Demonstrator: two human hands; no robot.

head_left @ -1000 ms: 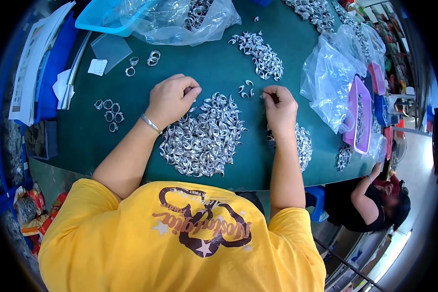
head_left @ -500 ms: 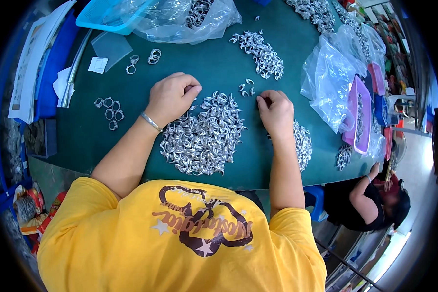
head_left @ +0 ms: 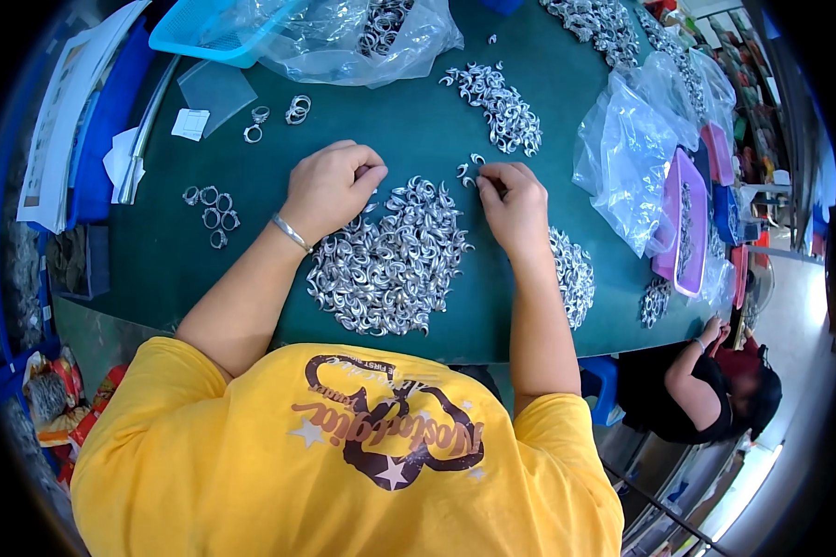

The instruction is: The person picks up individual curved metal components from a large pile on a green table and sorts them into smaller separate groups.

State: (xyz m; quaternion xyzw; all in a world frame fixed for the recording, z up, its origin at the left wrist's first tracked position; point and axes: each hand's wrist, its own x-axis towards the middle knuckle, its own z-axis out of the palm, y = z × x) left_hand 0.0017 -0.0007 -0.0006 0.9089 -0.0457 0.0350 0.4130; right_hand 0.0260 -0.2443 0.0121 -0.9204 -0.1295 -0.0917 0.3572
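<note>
A large pile of silver crescent-shaped metal pieces [head_left: 390, 265] lies on the green table in front of me. My left hand [head_left: 333, 190] rests at the pile's upper left edge, its thumb and curled fingers closed together. Whatever those fingers hold, if anything, is hidden. To the right of the pile's top, my right hand [head_left: 515, 206] is pinched, palm down. Its fingertips reach a few loose crescent pieces [head_left: 464, 171], and I cannot make out whether one is between them. A smaller pile of crescent pieces [head_left: 572, 278] sits beside my right forearm, partly covered by it.
Farther off lies another crescent heap [head_left: 502, 107]. Silver rings [head_left: 211, 215] lie at left, with more rings [head_left: 297, 110] beyond. A blue basket [head_left: 190, 37] and clear plastic bag [head_left: 418, 56] stand at the back. Another bag [head_left: 622, 158] and purple tray [head_left: 685, 223] are right, near a co-worker [head_left: 706, 385].
My right hand has moved left, up to the few loose crescent pieces. The left hand keeps its place and its closed pose.
</note>
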